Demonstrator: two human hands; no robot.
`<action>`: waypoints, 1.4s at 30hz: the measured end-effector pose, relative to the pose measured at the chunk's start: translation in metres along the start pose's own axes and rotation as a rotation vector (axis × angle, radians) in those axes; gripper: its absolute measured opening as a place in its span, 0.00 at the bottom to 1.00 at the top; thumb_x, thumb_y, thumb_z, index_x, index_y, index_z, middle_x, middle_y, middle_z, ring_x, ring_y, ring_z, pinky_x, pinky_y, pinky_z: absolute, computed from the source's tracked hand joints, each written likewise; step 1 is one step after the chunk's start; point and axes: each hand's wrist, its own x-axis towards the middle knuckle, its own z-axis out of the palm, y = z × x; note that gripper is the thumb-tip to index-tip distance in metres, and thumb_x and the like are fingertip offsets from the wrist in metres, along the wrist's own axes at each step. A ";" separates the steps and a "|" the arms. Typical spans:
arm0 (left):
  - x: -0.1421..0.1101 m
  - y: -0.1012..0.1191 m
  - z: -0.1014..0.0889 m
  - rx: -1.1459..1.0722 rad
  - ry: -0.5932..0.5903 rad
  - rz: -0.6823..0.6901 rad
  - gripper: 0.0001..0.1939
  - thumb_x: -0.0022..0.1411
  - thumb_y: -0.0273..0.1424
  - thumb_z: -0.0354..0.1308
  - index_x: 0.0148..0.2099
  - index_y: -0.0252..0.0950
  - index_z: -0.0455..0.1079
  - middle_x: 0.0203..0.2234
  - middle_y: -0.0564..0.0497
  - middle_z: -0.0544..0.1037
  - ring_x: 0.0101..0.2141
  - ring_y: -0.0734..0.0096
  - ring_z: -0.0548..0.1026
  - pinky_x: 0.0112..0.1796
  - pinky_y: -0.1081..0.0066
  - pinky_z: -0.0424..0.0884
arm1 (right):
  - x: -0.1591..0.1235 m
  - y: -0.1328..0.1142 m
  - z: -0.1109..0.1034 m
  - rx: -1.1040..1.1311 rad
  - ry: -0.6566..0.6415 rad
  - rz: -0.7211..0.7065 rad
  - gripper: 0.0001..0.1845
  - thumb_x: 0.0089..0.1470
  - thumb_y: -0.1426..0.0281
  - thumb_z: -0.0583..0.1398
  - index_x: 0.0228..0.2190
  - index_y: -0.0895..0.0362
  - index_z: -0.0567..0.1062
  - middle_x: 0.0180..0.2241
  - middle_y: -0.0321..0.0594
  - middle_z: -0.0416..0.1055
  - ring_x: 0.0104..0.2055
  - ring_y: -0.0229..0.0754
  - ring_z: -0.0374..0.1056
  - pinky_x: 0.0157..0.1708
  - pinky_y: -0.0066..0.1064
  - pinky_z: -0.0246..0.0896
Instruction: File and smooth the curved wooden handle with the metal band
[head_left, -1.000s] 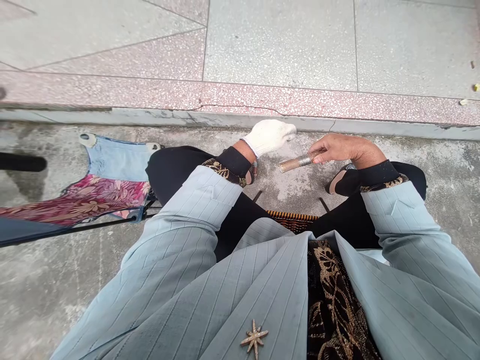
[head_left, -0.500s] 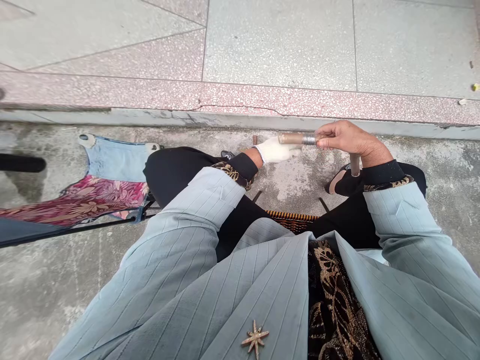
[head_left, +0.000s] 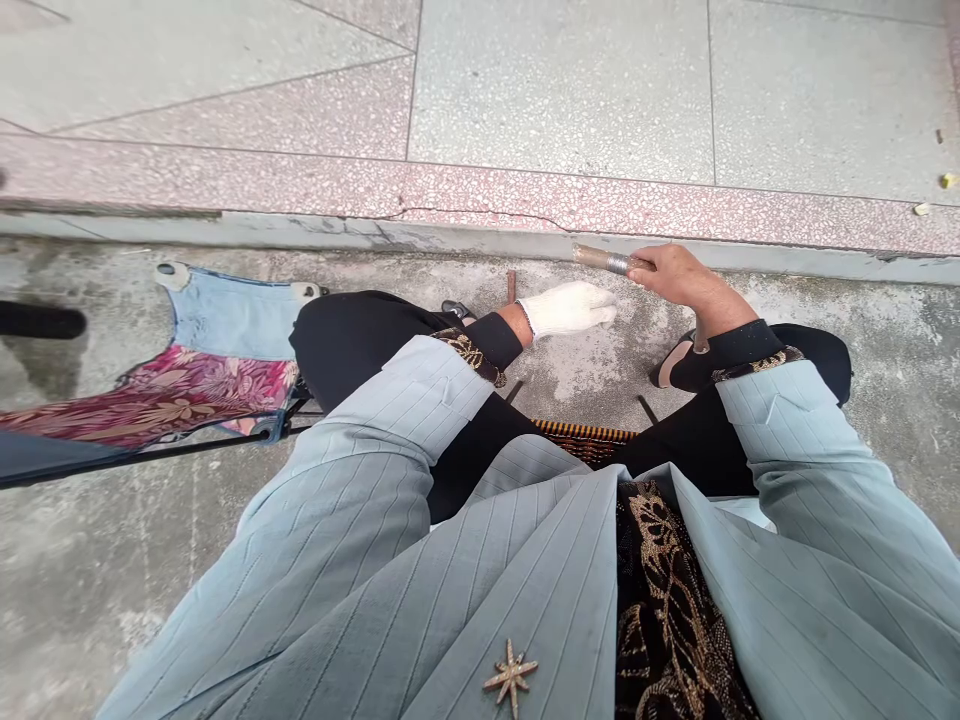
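My right hand, bare, is closed around a brown wooden stick with silvery wire wound round it. The stick points left, close to the raised step. Another brown piece shows below my right wrist; I cannot tell whether it belongs to the stick. My left hand, in a white glove, is stretched forward over the concrete, lower than the stick and apart from it. Its fingers are extended, and its palm side is hidden. Just behind the left hand, a short reddish-brown bar is partly visible.
A raised terrazzo step with a cracked edge runs across the front. To my left is a folding chair with blue and red floral fabric. A woven wicker seat edge shows between my legs. My shoes are on rough concrete.
My left hand has moved down and slightly right, away from the stick's end, which it overlapped before. The stick has shifted up and right, now tilting, with its left end higher.
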 end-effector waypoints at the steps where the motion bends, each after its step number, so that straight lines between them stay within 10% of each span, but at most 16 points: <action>1: -0.001 -0.001 -0.002 0.028 -0.013 -0.002 0.21 0.73 0.40 0.45 0.43 0.35 0.77 0.34 0.46 0.81 0.32 0.67 0.74 0.33 0.69 0.60 | 0.002 0.001 0.001 -0.071 -0.022 0.018 0.15 0.59 0.64 0.58 0.40 0.61 0.80 0.32 0.45 0.73 0.34 0.44 0.63 0.35 0.35 0.52; 10: -0.012 0.005 -0.036 0.232 0.124 -0.112 0.19 0.71 0.39 0.49 0.50 0.41 0.79 0.36 0.49 0.83 0.38 0.64 0.78 0.34 0.68 0.60 | -0.003 -0.008 -0.004 -0.166 -0.555 -0.127 0.14 0.59 0.62 0.60 0.39 0.56 0.82 0.30 0.41 0.74 0.31 0.42 0.64 0.33 0.34 0.51; 19: -0.011 -0.004 -0.035 0.300 0.254 -0.098 0.19 0.71 0.35 0.48 0.51 0.43 0.79 0.38 0.48 0.82 0.40 0.64 0.78 0.36 0.68 0.61 | -0.003 -0.002 -0.003 0.131 -0.667 -0.247 0.19 0.55 0.55 0.62 0.40 0.53 0.84 0.29 0.37 0.76 0.32 0.41 0.66 0.35 0.33 0.56; 29: 0.003 -0.030 -0.021 0.168 0.256 -0.165 0.18 0.70 0.38 0.50 0.50 0.39 0.79 0.35 0.47 0.82 0.38 0.63 0.78 0.36 0.69 0.64 | -0.007 0.002 -0.009 0.322 -0.535 -0.272 0.17 0.54 0.58 0.64 0.43 0.53 0.84 0.28 0.34 0.75 0.29 0.38 0.66 0.34 0.32 0.58; 42: 0.008 -0.015 0.010 -0.959 -0.013 -0.003 0.21 0.68 0.47 0.59 0.34 0.33 0.72 0.24 0.51 0.74 0.19 0.82 0.63 0.23 0.77 0.60 | -0.016 -0.007 -0.020 0.802 -0.049 -0.021 0.14 0.50 0.61 0.71 0.26 0.58 0.78 0.23 0.37 0.71 0.26 0.35 0.63 0.26 0.29 0.59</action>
